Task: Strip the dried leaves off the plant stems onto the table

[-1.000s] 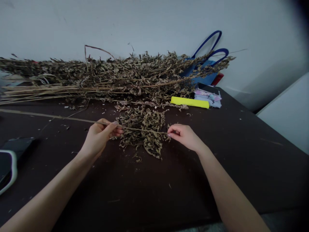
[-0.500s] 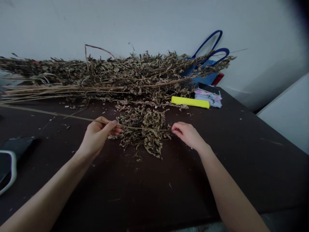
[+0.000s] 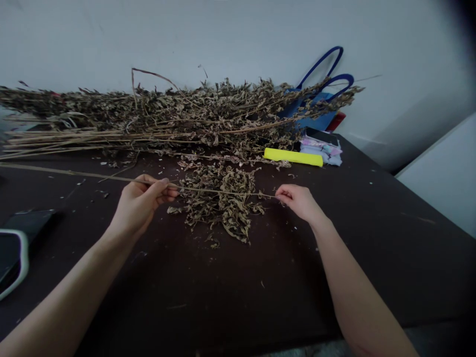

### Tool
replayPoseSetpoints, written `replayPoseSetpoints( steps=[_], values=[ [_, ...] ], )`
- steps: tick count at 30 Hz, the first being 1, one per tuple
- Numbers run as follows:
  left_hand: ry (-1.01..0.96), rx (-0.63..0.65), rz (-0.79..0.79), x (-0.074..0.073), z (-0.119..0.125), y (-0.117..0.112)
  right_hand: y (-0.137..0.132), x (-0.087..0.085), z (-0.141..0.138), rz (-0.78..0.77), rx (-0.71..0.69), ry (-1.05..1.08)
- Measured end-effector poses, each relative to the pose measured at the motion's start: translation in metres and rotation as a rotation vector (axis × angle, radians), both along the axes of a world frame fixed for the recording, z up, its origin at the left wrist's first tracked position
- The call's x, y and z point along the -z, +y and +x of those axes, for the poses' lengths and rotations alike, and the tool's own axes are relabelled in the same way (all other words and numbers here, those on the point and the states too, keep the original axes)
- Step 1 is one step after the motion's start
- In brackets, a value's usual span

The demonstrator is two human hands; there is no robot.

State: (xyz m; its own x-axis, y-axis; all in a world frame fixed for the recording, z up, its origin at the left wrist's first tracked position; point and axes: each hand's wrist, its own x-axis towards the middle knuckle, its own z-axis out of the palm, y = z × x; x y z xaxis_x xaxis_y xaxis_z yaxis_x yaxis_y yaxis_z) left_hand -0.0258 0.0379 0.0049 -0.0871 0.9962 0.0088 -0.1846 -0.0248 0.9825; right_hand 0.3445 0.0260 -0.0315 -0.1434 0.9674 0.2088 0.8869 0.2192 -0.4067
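Observation:
A long thin dry stem point(image 3: 223, 191) stretches across the dark table point(image 3: 230, 287), its left end running off toward the far left. My left hand point(image 3: 139, 203) is closed around the stem, thumb and fingers pinching it. My right hand point(image 3: 299, 201) pinches the stem's right tip. Under the stem, between both hands, lies a small heap of stripped dried leaves point(image 3: 221, 201). Behind it a large bundle of dried leafy stalks point(image 3: 167, 116) lies along the wall.
A yellow bar-shaped object point(image 3: 293, 157) lies right of the bundle, next to a patterned cloth point(image 3: 322, 148) and a blue-handled bag point(image 3: 320, 99) at the wall. A phone point(image 3: 28, 223) and a white-rimmed device point(image 3: 11, 263) sit at the left edge. Leaf crumbs scatter the tabletop.
Both hands have moved apart along the stem: the right hand slid right to its tip, the left hand shifted left and slightly up. The bare stretch between them is longer.

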Motion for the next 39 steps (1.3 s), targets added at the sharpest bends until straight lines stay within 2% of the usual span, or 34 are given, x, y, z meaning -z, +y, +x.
replayPoseSetpoints(
  steps=[3,9,15,18,22,24,28,37,39],
  values=[
    [-0.002,-0.004,0.012,-0.001,-0.005,0.002,0.0,0.0,0.006,0.004,0.016,0.013],
    [-0.039,-0.059,0.042,-0.008,-0.011,0.005,0.003,0.006,0.027,0.029,0.142,0.1],
    [-0.024,-0.054,0.015,-0.008,-0.006,0.002,0.003,0.006,0.009,0.008,0.185,0.264],
    [-0.025,-0.04,0.015,-0.006,-0.008,0.003,0.0,0.0,-0.005,-0.033,0.146,0.341],
    [-0.026,-0.034,0.02,-0.006,-0.008,0.003,-0.004,-0.006,-0.017,-0.304,-0.042,0.463],
    [-0.033,-0.044,0.024,-0.007,-0.008,0.003,-0.005,-0.007,-0.019,-0.357,-0.088,0.486],
    [-0.034,-0.036,0.016,-0.008,-0.007,0.002,-0.004,-0.005,-0.019,-0.26,-0.057,0.485],
    [-0.033,-0.031,0.024,-0.008,-0.005,0.001,0.0,-0.01,-0.021,0.078,0.048,0.202],
    [-0.037,-0.032,0.024,-0.008,-0.006,0.001,-0.001,-0.009,-0.021,0.107,0.042,0.17]
  ],
)
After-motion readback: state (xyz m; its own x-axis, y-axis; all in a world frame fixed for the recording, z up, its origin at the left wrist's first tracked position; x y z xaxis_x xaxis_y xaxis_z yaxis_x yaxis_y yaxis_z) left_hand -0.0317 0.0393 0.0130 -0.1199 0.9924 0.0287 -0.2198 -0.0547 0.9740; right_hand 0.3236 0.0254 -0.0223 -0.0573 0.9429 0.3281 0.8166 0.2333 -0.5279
